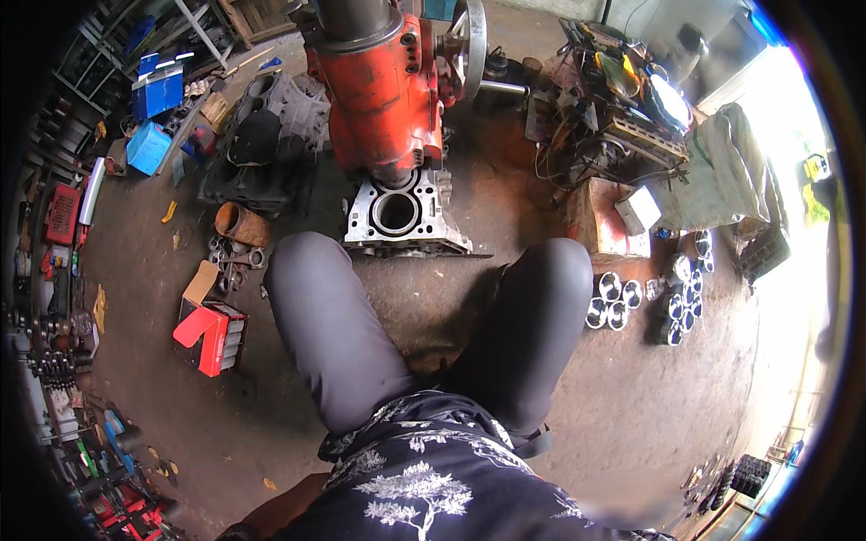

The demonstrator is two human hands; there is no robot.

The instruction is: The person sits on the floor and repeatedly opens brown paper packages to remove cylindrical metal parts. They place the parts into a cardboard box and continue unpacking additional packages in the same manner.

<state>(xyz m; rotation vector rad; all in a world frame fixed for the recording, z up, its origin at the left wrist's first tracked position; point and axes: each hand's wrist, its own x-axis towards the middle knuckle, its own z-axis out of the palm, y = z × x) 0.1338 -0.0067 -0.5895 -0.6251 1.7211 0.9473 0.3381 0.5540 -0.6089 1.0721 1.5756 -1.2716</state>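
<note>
Neither of my hands shows. Part of my left arm (293,507) hangs down at the lower edge, its hand out of the picture. A pale blur lies beside my shirt at the lower right, and I cannot make out a hand in it. Between my knees (311,270) stands a metal engine block (431,224) with a round cylinder bore facing up. A red boring machine (374,104) rises over the block, its lower end at the bore behind the front one. On the machine's right side is a metal handwheel (471,50).
An open red box (216,341) of grey cylindrical parts lies left, near connecting rods (236,261) and a rusty cylinder sleeve (242,224). Several pistons (616,313) stand on the floor at right. A cluttered bench (631,135) is behind them. Tools and parts line the left wall.
</note>
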